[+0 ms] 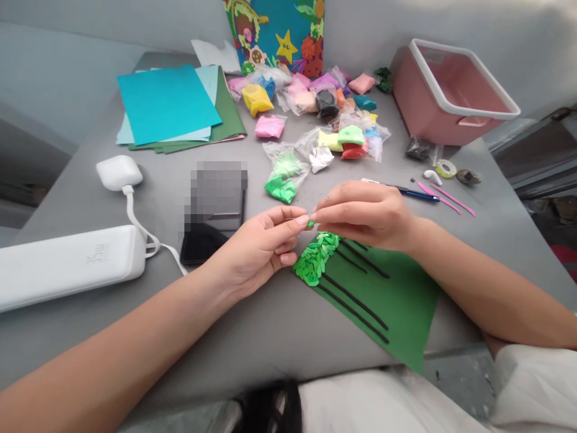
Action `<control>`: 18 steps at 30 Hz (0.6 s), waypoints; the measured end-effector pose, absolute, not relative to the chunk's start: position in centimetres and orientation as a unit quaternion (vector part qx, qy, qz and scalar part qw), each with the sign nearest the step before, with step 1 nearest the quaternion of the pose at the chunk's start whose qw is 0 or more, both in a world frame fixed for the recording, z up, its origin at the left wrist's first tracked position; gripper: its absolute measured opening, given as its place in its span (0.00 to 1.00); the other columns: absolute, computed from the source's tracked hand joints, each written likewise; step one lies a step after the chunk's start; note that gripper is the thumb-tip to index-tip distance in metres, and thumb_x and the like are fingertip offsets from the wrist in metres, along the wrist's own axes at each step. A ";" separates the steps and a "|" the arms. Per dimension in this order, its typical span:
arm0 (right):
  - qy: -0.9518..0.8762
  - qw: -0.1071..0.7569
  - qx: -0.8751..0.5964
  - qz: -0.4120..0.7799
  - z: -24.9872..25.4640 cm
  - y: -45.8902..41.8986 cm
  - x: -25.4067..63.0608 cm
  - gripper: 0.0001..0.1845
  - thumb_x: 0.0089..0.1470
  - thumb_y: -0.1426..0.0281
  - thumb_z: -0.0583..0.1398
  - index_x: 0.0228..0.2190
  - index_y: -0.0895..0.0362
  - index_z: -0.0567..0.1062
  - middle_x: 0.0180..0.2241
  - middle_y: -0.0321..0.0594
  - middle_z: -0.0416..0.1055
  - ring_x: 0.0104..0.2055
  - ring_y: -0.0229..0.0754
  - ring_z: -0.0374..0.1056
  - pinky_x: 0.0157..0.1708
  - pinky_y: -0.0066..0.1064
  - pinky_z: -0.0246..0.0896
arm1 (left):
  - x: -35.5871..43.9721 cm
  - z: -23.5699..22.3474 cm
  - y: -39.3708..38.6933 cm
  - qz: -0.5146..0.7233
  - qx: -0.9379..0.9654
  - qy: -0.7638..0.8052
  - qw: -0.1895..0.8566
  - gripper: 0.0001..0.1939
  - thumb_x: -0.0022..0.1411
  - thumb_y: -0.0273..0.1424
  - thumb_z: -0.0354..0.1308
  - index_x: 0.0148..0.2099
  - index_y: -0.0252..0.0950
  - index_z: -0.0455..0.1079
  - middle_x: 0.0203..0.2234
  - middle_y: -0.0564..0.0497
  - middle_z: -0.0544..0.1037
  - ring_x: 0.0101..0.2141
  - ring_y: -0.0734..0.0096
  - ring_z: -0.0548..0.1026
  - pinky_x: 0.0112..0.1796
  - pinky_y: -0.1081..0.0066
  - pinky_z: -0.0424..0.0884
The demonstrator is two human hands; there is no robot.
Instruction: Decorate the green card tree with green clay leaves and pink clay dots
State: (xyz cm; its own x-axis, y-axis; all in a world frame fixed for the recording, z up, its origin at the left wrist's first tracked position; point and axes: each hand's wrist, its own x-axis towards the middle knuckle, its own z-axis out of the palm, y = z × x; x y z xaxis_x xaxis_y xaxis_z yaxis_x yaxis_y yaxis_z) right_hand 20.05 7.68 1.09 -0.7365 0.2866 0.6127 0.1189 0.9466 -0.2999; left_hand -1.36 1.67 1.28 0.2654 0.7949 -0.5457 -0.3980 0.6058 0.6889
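"Green clay bit (311, 222) — where is it?"

"Up at the fingertips! The left hand (256, 249) pinches it, and the right hand (378, 210) has its fingertips closed on it too."

"What's close by?"

"Green paper (401, 300), with black strips (354, 300) and lots of little leaf shapes (315, 258). It's on the gray tabletop (261, 343) — and a clay bag (286, 171) sits past the hands."

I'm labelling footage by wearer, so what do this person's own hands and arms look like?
Both the left hand and right hand are ungloved, with no rings visible. Wrists show no watch or bracelet, and the visible forearms are uncovered. White fabric shows below the right forearm; whether it is a sleeve, I cannot tell.
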 end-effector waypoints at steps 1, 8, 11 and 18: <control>-0.924 0.349 -0.105 0.119 1.0 7.7 20.1 0.09 0.63 0.74 0.63 0.45 0.57 0.79 0.40 0.44 0.80 0.42 0.39 0.77 0.45 0.29 0.72 | -1.4 1.3 1.6 0.384 0.216 0.461 0.771 0.14 0.52 0.28 0.76 0.36 0.31 0.74 0.23 0.60 0.62 0.18 0.88 0.56 0.17 0.83 0.57; -0.922 0.352 -0.093 0.129 1.4 7.6 20.0 0.06 0.64 0.74 0.61 0.42 0.57 0.79 0.40 0.45 0.79 0.43 0.40 0.76 0.45 0.32 0.72 | -1.2 1.4 1.4 0.366 0.225 0.448 0.784 0.13 0.53 0.28 0.75 0.36 0.31 0.74 0.22 0.60 0.62 0.18 0.88 0.55 0.17 0.84 0.57; -0.920 0.348 -0.111 0.140 2.0 7.8 20.2 0.06 0.66 0.72 0.60 0.41 0.55 0.79 0.40 0.43 0.79 0.43 0.39 0.75 0.45 0.33 0.73 | -1.1 1.4 1.4 0.373 0.231 0.462 0.771 0.10 0.59 0.30 0.71 0.37 0.32 0.74 0.29 0.55 0.72 0.18 0.89 0.56 0.18 0.83 0.58; -0.917 0.242 -0.252 0.193 2.8 8.2 20.9 0.05 0.61 0.71 0.65 0.34 0.57 0.83 0.31 0.39 0.79 0.32 0.36 0.73 0.33 0.28 0.67 | -1.2 1.2 1.3 0.397 0.405 0.515 0.642 0.04 0.65 0.30 0.60 0.41 0.34 0.73 0.43 0.46 0.83 0.17 0.86 0.61 0.20 0.77 0.65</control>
State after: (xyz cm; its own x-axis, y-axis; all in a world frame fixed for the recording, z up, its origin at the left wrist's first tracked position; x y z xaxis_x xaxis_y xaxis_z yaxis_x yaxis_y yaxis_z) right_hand 20.93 8.18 2.82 -0.7564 0.5548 0.3464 0.3685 0.7990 -0.4752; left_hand -1.25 1.32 1.22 0.1532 0.9276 -0.3407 -0.0928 0.3567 0.9296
